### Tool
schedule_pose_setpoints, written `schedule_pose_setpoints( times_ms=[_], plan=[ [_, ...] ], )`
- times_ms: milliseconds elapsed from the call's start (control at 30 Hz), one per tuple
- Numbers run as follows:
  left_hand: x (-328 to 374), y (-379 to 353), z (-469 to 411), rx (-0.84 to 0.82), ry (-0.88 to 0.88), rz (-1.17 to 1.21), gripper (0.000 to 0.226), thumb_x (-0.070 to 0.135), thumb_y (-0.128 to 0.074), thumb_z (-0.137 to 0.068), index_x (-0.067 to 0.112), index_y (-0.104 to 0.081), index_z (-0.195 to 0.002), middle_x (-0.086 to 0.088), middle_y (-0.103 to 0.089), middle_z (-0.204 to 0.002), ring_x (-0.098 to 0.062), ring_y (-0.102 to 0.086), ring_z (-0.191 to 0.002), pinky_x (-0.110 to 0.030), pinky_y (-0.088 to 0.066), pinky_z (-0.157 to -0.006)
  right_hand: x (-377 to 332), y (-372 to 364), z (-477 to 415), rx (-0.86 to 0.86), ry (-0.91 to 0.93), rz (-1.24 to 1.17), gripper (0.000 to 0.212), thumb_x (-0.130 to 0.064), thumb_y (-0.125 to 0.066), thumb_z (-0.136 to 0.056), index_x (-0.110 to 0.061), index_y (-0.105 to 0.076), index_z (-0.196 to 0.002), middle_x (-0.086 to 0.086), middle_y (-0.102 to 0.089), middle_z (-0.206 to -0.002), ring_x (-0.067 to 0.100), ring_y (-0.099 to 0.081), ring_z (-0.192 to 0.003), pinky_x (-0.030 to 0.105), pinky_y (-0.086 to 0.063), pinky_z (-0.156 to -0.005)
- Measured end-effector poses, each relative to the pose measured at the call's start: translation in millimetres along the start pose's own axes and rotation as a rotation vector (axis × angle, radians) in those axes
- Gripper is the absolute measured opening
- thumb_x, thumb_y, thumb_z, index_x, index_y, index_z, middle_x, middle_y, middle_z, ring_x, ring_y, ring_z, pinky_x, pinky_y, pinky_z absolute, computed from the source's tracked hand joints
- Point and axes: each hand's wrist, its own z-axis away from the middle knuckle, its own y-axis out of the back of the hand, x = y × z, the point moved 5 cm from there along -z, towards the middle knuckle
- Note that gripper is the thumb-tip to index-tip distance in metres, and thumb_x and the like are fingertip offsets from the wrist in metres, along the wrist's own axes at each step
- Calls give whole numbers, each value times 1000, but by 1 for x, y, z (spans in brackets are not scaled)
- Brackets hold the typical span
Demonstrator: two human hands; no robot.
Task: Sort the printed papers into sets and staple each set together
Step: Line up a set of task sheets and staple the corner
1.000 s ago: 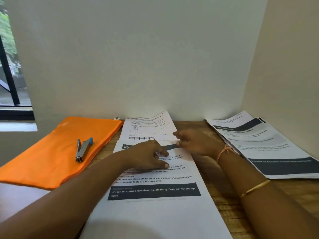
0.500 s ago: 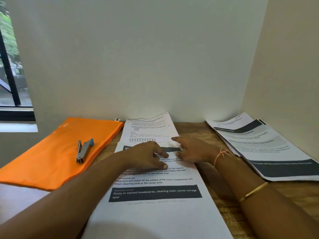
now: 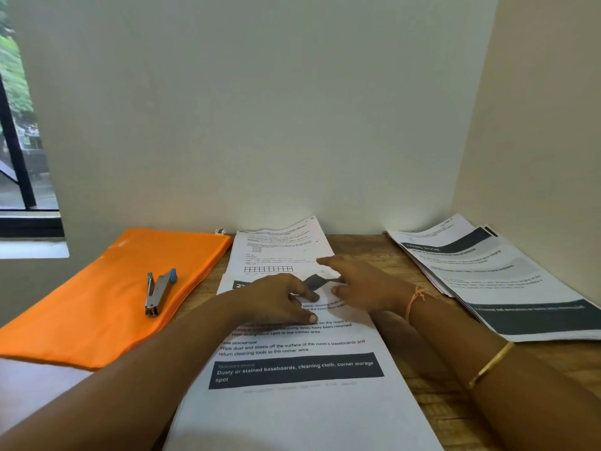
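Observation:
A stack of printed papers (image 3: 292, 398) with dark header bars lies in front of me on the wooden table (image 3: 432, 395). My left hand (image 3: 276, 299) rests on its upper part, fingertips pressing the top sheet down. My right hand (image 3: 361, 284) is at the sheet's top right corner, which is curled up between the extended index finger and the thumb. A small silver stapler (image 3: 159, 292) with a blue tip lies apart to the left on an orange pouch (image 3: 97, 307).
A single sheet (image 3: 276, 247) with fine print and a grid lies behind the stack against the wall. Another fanned pile of printed papers (image 3: 507, 288) sits at the right by the side wall. A window (image 3: 19, 157) is at far left.
My right hand's index finger has straightened and the top sheet's corner has lifted and curled. My left hand has stayed pressing on the stack.

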Motion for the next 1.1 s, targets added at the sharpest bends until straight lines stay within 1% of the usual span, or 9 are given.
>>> schedule_pose_setpoints(
  times_ms=[300, 467, 533, 600, 700, 800, 900, 1000, 1100],
  plan=[
    [-2, -1, -1, -8, 14, 7, 45, 48, -61, -86, 39, -52, -129, 11, -39, -143, -9, -46, -115, -30, -36, -105, 27, 15, 9, 282, -164, -593, 31, -15, -53, -96, -12, -53, -127, 3, -57, -124, 21, -57, -109, 29, -53, -78],
    [-1, -1, 2, -27, 26, 5, 45, 49, -58, -87, 38, -51, -130, 11, -39, -143, -7, -45, -112, -28, -35, -104, 35, 10, 7, 298, -229, -871, 24, 5, -50, -91, -10, -69, -86, 15, -68, -106, 21, -66, -89, 26, -55, -78],
    [1, 1, 4, -4, 35, 10, 49, 51, -52, -90, 34, -47, -135, 9, -40, -144, -10, -44, -120, -28, -34, -102, 31, 13, 10, 285, -181, -957, 26, 8, -49, -90, -7, -70, -88, 15, -70, -102, 23, -68, -87, 27, -56, -78],
    [0, 4, 5, 46, 91, 191, 64, 56, -46, -89, 25, -34, -143, 3, -51, -134, -12, -51, -115, -24, -41, -93, 21, 15, 12, 219, -60, -1002, 32, 8, -50, -90, -10, -65, -111, 11, -70, -106, 24, -69, -91, 29, -57, -79],
    [-7, 8, 6, 116, 161, 722, 97, 69, -46, -72, 27, -5, -149, -7, -62, -117, -17, -66, -91, -29, -54, -83, 5, 8, 15, 62, 78, -962, 57, 5, -49, -92, -28, -41, -137, 12, -69, -113, 24, -67, -103, 36, -51, -94],
    [-14, 10, 5, 165, 181, 1088, 100, 59, -61, -73, 33, -1, -149, -13, -60, -121, -26, -69, -94, -38, -55, -87, -6, 1, 17, -38, 114, -912, 59, 4, -47, -94, -30, -30, -139, 18, -68, -112, 19, -64, -109, 23, -47, -97],
    [-24, 8, 5, 231, 282, 957, 91, 13, -68, -84, 32, -7, -148, -13, -59, -120, -27, -67, -91, -37, -58, -78, -3, 2, 15, 14, 91, -919, 55, 5, -48, -92, -29, -35, -134, 16, -68, -111, 20, -64, -108, 28, -47, -98],
    [-32, 9, 6, 230, 340, 748, 83, 7, -70, -81, 33, -23, -143, -12, -61, -115, -31, -66, -97, -47, -53, -89, 14, 11, 12, 186, 25, -788, 44, 0, -49, -93, -27, -44, -127, 7, -63, -119, 20, -60, -111, 35, -49, -97],
    [-30, 8, 7, 210, 332, 833, 73, 2, -68, -81, 29, -34, -139, -12, -61, -112, -31, -67, -97, -46, -53, -89, 22, 13, 15, 168, 2, -492, 29, -9, -50, -95, -37, -43, -103, -3, -56, -119, 12, -53, -110, 20, -46, -82]
  ],
)
